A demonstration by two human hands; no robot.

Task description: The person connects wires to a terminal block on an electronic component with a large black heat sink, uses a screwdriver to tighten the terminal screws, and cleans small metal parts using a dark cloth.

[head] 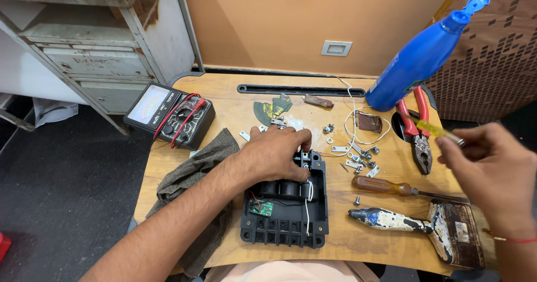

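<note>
Head view: a wooden worktop (235, 100) is being used as the work surface, and all positions below are given relative to the black plastic housing (285, 203) lying open near its front edge. Behind and to the right of the housing, a blue squeeze bottle (417, 58) is leaning at a tilt. Behind and to the left, an analogue multimeter (168, 114) with red leads is resting at the table edge. Directly left, a grey cloth (196, 175) is lying crumpled, partly under the forearm. To the right, a paint-stained scraper (414, 223) and a brown-handled screwdriver (386, 187) are lying, with red-handled pliers (417, 131) further back. Loose screws and metal brackets (358, 153) are scattered just behind and to the right.

The housing is being steadied by the left hand (277, 153), whose fingers are curled and pressed down over its rear end. A small yellow-handled screwdriver (433, 128) is being pinched between the fingertips of the right hand (492, 170), raised well right of the housing.

Judged from this, the step in hand is work on the rear terminals. The next move is calling for the tip to be brought down accurately beside the left fingers.
</note>
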